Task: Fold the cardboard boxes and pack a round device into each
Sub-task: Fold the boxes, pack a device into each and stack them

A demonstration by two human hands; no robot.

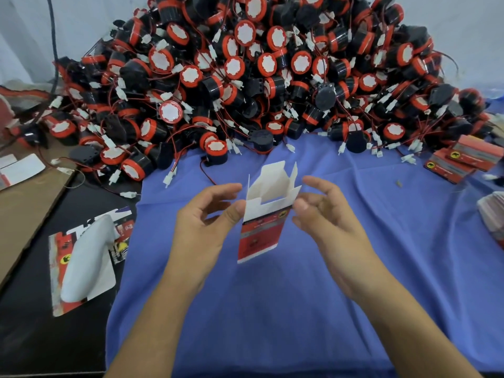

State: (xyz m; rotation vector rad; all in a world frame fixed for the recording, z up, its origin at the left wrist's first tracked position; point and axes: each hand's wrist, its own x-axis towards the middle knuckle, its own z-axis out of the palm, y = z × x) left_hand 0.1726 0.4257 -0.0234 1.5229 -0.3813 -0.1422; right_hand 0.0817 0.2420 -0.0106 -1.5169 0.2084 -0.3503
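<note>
A small red and white cardboard box (260,233) is held up above the blue cloth (272,309), its white top flaps standing open. My left hand (207,222) pinches the box's left edge with the thumb. My right hand (324,211) pinches the right edge, its other fingers curled loosely. A big heap of round black and red devices (245,77) with red wires and white plugs fills the back of the table. The nearest device (216,152) lies just beyond the box.
Finished red boxes (463,158) lie at the right edge of the cloth. Flat box blanks (493,214) stack at the far right. A white packaged item (84,257) lies on the black surface at the left, with brown cardboard (24,208) beside it.
</note>
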